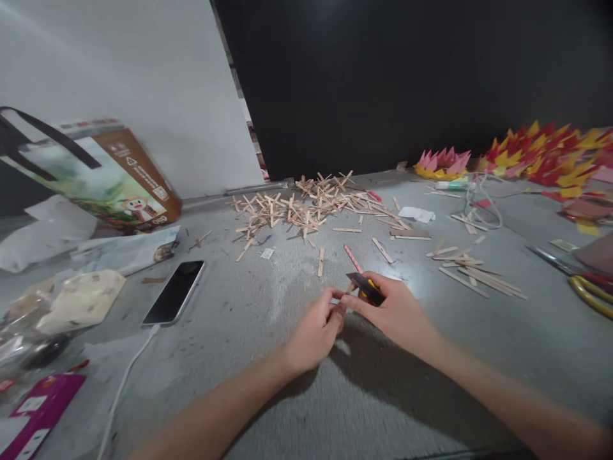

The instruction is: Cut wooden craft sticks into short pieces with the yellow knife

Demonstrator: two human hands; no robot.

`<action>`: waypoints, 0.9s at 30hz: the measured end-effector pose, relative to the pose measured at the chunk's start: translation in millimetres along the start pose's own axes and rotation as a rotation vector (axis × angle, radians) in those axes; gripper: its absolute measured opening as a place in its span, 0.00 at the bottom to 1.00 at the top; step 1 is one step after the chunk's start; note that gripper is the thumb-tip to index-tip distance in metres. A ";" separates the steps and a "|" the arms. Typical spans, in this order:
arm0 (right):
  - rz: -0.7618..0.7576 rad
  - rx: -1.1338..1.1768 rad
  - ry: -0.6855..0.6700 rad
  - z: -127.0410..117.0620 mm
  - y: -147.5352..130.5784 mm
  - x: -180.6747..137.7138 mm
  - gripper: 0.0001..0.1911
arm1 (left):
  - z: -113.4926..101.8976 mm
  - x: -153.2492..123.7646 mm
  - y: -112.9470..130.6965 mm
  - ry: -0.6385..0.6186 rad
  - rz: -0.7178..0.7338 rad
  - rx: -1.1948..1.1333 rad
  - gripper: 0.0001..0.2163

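Note:
My right hand (395,310) is closed around a box cutter (368,289) with a black and yellow body, its dark end pointing up and left. Thumb and fingers of my left hand (318,329) pinch a small wooden stick (351,289), mostly hidden where the two hands meet. Just beyond them lie a red-and-white striped stick (353,258), a notched craft stick (320,262) and another craft stick (382,250). Farther back, a heap of wooden sticks joined into crosses (306,207) spreads over the grey table (268,409).
More loose craft sticks (483,275) lie at the right, near yellow-handled scissors (587,291). Folded red and yellow paper pieces (541,156) stand at the back right. On the left are a phone (176,292) with a white cable, plastic packets and a printed bag (119,179).

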State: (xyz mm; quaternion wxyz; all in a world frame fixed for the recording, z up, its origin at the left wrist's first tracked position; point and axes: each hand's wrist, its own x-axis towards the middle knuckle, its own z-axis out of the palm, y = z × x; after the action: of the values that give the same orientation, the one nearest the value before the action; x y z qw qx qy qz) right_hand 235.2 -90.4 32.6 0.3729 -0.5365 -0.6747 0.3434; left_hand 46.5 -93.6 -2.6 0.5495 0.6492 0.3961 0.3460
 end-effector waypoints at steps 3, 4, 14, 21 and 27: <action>0.062 0.154 -0.057 1.7 -2.6 3.1 0.15 | 2.2 -1.5 -2.0 -0.056 0.006 0.049 0.14; 0.077 0.212 -0.080 1.8 -2.5 4.0 0.15 | 2.7 -1.7 -1.6 -0.075 0.003 0.044 0.15; -0.004 0.200 0.160 -8.4 8.3 2.0 0.18 | 2.8 -0.4 5.9 -0.037 -0.051 -0.113 0.18; -0.520 0.011 0.001 -13.0 23.3 0.0 0.17 | -1.6 4.6 6.2 0.073 -0.024 -0.228 0.18; -0.645 -0.052 -0.003 -5.6 30.6 8.4 0.14 | -1.7 5.1 6.4 0.037 -0.005 -0.318 0.17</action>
State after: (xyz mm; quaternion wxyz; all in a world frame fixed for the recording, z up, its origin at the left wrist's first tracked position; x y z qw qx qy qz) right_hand 253.2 -76.0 10.1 0.4477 -0.3039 -0.8189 0.1912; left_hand 48.1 -88.8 4.0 0.6390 0.5464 0.3479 0.4148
